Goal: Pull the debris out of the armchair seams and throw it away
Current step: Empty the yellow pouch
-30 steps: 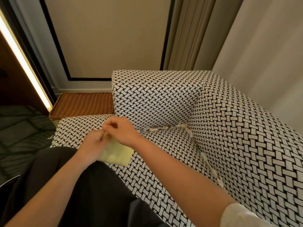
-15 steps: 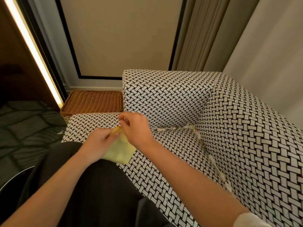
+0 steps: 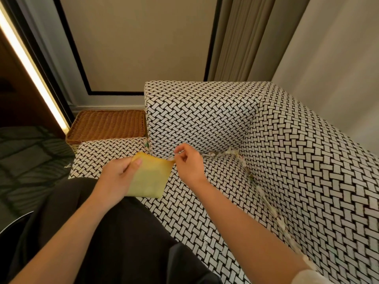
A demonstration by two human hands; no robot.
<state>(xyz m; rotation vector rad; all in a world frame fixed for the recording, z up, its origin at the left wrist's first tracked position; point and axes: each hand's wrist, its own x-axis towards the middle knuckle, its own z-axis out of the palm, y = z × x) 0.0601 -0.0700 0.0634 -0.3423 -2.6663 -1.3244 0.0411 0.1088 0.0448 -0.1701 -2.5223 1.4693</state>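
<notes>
Both hands are raised just over the front-left part of the armchair (image 3: 205, 115) seat, holding a thin yellow sheet (image 3: 150, 180) between them; whether it is a bag or a cloth cannot be told. The left hand (image 3: 117, 177) has a narrow grip, thumb on top and fingers curled under, clamping the sheet's upper left edge. The right hand (image 3: 188, 165) has a fine grip, thumb and forefinger pinching the sheet's upper right corner, the other fingers loosely curled. The sheet hangs from the two grips toward the person's dark lap (image 3: 112, 232), which covers the seat's near left part.

The debris (image 3: 221, 154), pale crumpled scraps, lies packed in the armchair seams. One run fills the seam where the seat meets the far upholstered panel, starting just beside the right hand and ending in the seat's far right corner. A second run follows the seam along the right-hand panel from that corner back toward the person, alongside the right forearm. Neither grip touches it: the right hand is near it, the left hand well apart. A few tiny flecks (image 3: 205, 239) sit on the seat near the lap.

At the armchair's left end stands a wicker basket (image 3: 106, 125). A patterned carpet (image 3: 26, 152) lies left of the armchair, and curtains (image 3: 235, 37) hang behind its far panel
</notes>
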